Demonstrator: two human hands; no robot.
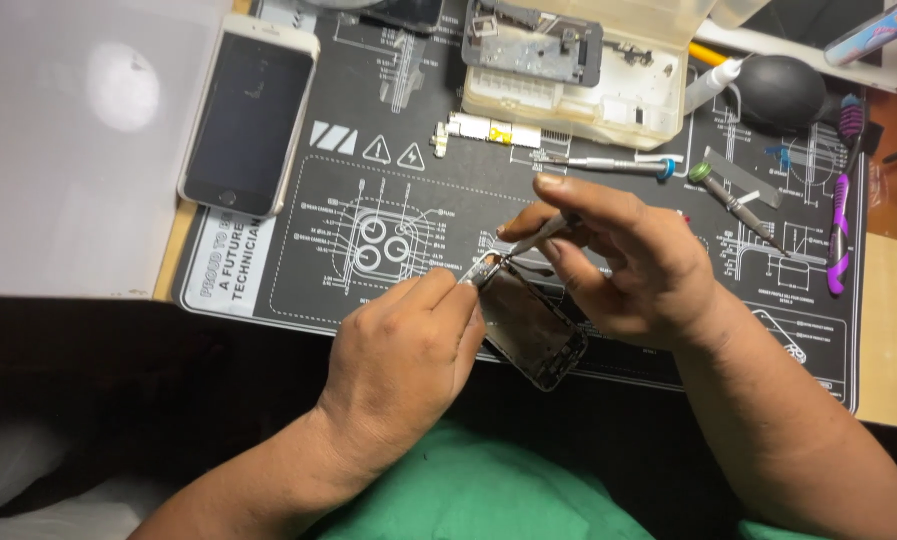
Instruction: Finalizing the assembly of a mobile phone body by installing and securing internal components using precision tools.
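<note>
Evidently to steady it, the left hand (pixel 403 345) pinches the top edge of the opened phone frame (pixel 528 325) tilted above the dark repair mat (pixel 298 200), while the right hand (pixel 613 255), fingers curled closed, holds a thin tool (pixel 538 235) tip-down into that corner.

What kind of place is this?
Most likely a phone repair bench. A black repair mat covers the desk, small screwdrivers lie on it, and the left hand steadies an opened phone frame.
</note>
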